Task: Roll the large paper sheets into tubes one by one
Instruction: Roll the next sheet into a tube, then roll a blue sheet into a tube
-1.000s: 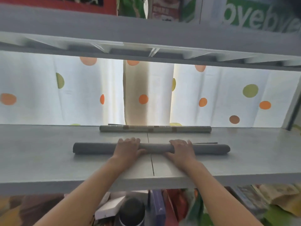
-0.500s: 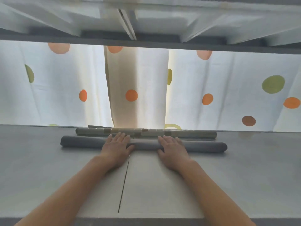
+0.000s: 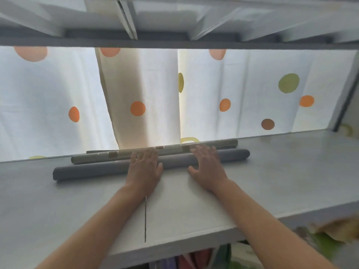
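The fingers of the left hand [image 3: 144, 167] are laid nearly straight and flat over the grey tube [image 3: 97, 169], their tips reaching across it to the taped tube [image 3: 93, 157] behind; nothing is grasped. The fingers of the right hand [image 3: 206, 166] are likewise spread and straight, pressed down on the same grey tube, with the thumb stretched out toward 9 o'clock on the shelf [image 3: 58, 206]. Both palms are rested on the shelf surface just at 6 o'clock of the tube, and both bare forearms are extended back toward the lower edge of the view. The grey tube is laid crosswise on the shelf, its ends seen at about 8 o'clock and 2 o'clock of the hands. The taped tube is lain parallel to it at 12 o'clock, just beside it and apparently touching, close to the shelf's far edge. A seam [image 3: 145, 220] in the shelf is seen between the forearms. A white curtain [image 3: 252, 90] with orange, green and brown dots is hung beyond the shelf, and an upper shelf [image 3: 174, 43] is seen overhead.
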